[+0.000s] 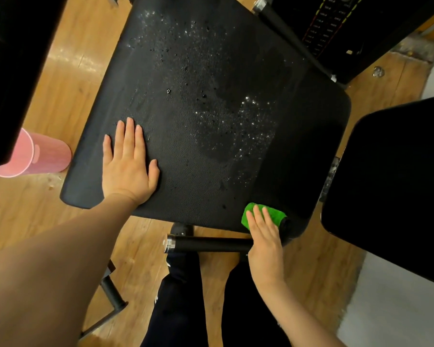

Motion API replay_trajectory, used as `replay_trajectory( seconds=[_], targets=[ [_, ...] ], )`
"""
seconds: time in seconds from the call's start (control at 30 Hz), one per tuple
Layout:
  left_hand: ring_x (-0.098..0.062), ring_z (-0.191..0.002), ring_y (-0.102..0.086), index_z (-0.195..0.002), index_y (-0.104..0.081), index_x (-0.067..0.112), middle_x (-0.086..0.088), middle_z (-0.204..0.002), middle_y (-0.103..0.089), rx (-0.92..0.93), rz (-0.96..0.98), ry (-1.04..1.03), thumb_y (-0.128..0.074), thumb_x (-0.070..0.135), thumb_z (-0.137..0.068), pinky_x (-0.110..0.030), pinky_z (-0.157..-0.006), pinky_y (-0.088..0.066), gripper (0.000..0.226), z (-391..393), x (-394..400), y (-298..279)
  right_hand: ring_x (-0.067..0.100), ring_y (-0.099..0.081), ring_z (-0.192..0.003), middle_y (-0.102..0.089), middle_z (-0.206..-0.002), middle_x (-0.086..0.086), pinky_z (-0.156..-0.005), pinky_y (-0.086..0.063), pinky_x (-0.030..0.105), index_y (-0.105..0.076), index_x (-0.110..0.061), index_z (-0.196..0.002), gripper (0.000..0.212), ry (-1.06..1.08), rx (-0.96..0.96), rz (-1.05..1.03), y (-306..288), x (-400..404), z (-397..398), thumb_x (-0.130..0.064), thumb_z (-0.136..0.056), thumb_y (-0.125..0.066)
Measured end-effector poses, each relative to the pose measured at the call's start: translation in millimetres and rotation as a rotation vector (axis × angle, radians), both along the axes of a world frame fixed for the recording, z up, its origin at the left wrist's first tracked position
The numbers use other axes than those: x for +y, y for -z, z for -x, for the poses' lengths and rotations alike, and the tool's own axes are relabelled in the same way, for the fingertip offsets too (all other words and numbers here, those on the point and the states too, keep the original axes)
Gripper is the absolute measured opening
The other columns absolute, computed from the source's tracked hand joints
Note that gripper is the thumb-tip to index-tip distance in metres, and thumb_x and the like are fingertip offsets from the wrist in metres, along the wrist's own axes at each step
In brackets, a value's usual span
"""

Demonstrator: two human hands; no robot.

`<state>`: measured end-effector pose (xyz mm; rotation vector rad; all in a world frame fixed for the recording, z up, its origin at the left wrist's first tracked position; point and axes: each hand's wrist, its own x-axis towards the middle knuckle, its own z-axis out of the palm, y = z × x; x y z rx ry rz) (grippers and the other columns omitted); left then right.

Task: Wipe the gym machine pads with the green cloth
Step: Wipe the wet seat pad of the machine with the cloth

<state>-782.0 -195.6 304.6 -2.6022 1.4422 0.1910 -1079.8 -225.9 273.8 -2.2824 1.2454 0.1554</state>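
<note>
Your left hand point(129, 161) lies flat on the black pad point(211, 71), palm down, fingers straight and close together, thumb out to the side — it holds nothing, only presses on the near left part of the surface.

Your right hand point(264, 240) rests on the green cloth point(273, 214) at the pad's near right edge. The fingers lie straight over the cloth and press it down; they do not curl round it. The cloth is bunched into a small wad, half covered by your fingers, and touches the pad right at its rim.

The pad's leather-like skin carries droplets point(248, 121) — 1 scatter toward the far side, 1 patch right of the middle, with a darker wet smear around it. The strip nearest you looks duller and carries few drops.

Just below the pad's near edge, a black handle bar point(206, 244) with a silver end cap runs left to right; your right wrist crosses over its right end.

A pink cup point(35, 156) stands on the wood floor point(68, 78) left of the pad, partly hidden by a dark panel point(13, 58) in the upper left. A second black pad point(396, 186) sits at the right, apart from the first. A weight stack point(328, 26) with printed labels shows at the top right. Your dark trousers point(186, 309) show at the bottom.
</note>
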Motion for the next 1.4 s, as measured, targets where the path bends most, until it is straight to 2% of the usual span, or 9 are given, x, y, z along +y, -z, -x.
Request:
replay_trajectory(
  seconds=[0.17, 0.33, 0.47, 0.53, 0.67, 0.83, 1.1, 1.27, 1.4],
  targets=[
    [-0.035, -0.147, -0.009, -0.15, -0.021, -0.003, -0.021, -0.159, -0.015, -0.002, 0.002, 0.0, -0.024, 0.043, -0.09, -0.05, -0.118, -0.003, 0.076, -1.1, 0.2, 0.1, 0.026, -0.039, -0.13, -0.053, -0.134, 0.006, -0.101, -0.029, 0.047, -0.056, -0.008, -0.127, 0.083, 0.018, -0.147, 0.033, -1.8, -4.4, -0.4, 0.026, -0.052, -0.068],
    [-0.035, -0.147, -0.009, -0.15, -0.02, -0.003, -0.021, -0.159, -0.015, -0.001, 0.01, -0.004, -0.023, 0.042, -0.089, -0.05, -0.118, -0.002, 0.076, 0.4, 0.9, -0.4, 0.023, -0.045, -0.128, -0.055, -0.134, 0.002, -0.107, -0.032, 0.04, -0.058, -0.015, -0.126, 0.063, -0.467, -0.192, 0.119, -2.0, -9.1, -10.1, 0.003, -0.073, -0.029],
    [-0.035, -0.147, -0.008, -0.15, -0.02, -0.003, -0.021, -0.159, -0.014, -0.004, 0.008, -0.005, -0.024, 0.042, -0.089, -0.049, -0.118, -0.002, 0.076, 0.0, 0.7, 0.3, 0.021, -0.035, -0.132, -0.051, -0.138, 0.001, -0.104, -0.036, 0.044, -0.046, -0.018, -0.132, 0.06, -0.647, -0.175, 0.114, 15.8, -30.3, 21.9, 0.002, -0.076, -0.034],
    [-0.035, -0.147, -0.008, -0.15, -0.02, -0.003, -0.021, -0.159, -0.015, 0.003, 0.008, -0.004, -0.024, 0.042, -0.089, -0.049, -0.118, -0.002, 0.076, 0.4, 1.5, 0.4, 0.021, -0.032, -0.133, -0.051, -0.138, 0.001, -0.104, -0.035, 0.047, -0.048, -0.018, -0.131, 0.065, -0.667, -0.136, 0.109, 14.6, -34.7, 38.3, 0.008, -0.072, -0.05],
    [-0.035, -0.147, -0.009, -0.149, -0.021, -0.004, -0.021, -0.158, -0.016, 0.008, 0.008, 0.0, -0.025, 0.042, -0.089, -0.049, -0.117, -0.002, 0.076, 0.4, 1.6, -0.2, 0.021, -0.037, -0.13, -0.057, -0.13, 0.003, -0.099, -0.031, 0.053, -0.061, -0.013, -0.121, 0.085, -0.487, -0.108, 0.055, 2.1, -32.7, 42.4, 0.021, -0.044, -0.075],
    [-0.034, -0.147, -0.009, -0.15, -0.021, -0.004, -0.021, -0.158, -0.017, 0.004, 0.006, 0.002, -0.024, 0.043, -0.089, -0.049, -0.117, -0.001, 0.076, -0.5, 0.8, -0.2, 0.02, -0.027, -0.136, -0.037, -0.142, 0.0, -0.111, -0.02, 0.041, -0.049, -0.007, -0.132, 0.07, 0.085, -0.224, 0.029, -24.4, -84.4, -6.6, 0.027, -0.071, -0.05],
    [-0.035, -0.146, -0.012, -0.149, -0.023, -0.005, -0.022, -0.157, -0.02, 0.017, 0.023, 0.007, -0.026, 0.042, -0.089, -0.044, -0.117, 0.002, 0.076, -0.2, 1.6, -1.7, 0.02, -0.014, -0.144, -0.027, -0.153, 0.005, -0.118, -0.013, 0.038, -0.037, -0.01, -0.142, 0.058, 0.062, -0.132, 0.102, 4.8, -171.8, -65.2, 0.013, -0.089, -0.04],
    [-0.035, -0.146, -0.013, -0.148, -0.025, -0.004, -0.022, -0.157, -0.021, 0.002, 0.019, 0.014, -0.027, 0.043, -0.089, -0.045, -0.117, 0.001, 0.075, -2.5, 0.0, 0.0, 0.018, -0.023, -0.141, -0.037, -0.148, 0.004, -0.114, -0.014, 0.025, -0.045, -0.01, -0.137, 0.061, 0.202, -0.238, 0.163, 3.2, -202.7, -65.5, 0.019, -0.085, -0.034],
    [-0.036, -0.146, -0.014, -0.149, -0.024, -0.003, -0.022, -0.157, -0.021, -0.003, 0.015, 0.023, -0.025, 0.044, -0.09, -0.046, -0.117, 0.0, 0.076, -3.2, -0.2, -0.5, 0.016, -0.02, -0.142, -0.033, -0.15, 0.002, -0.115, -0.012, 0.026, -0.041, -0.012, -0.14, 0.065, 0.195, -0.163, 0.263, -1.2, -274.5, -84.5, 0.018, -0.084, -0.031]
  ],
)
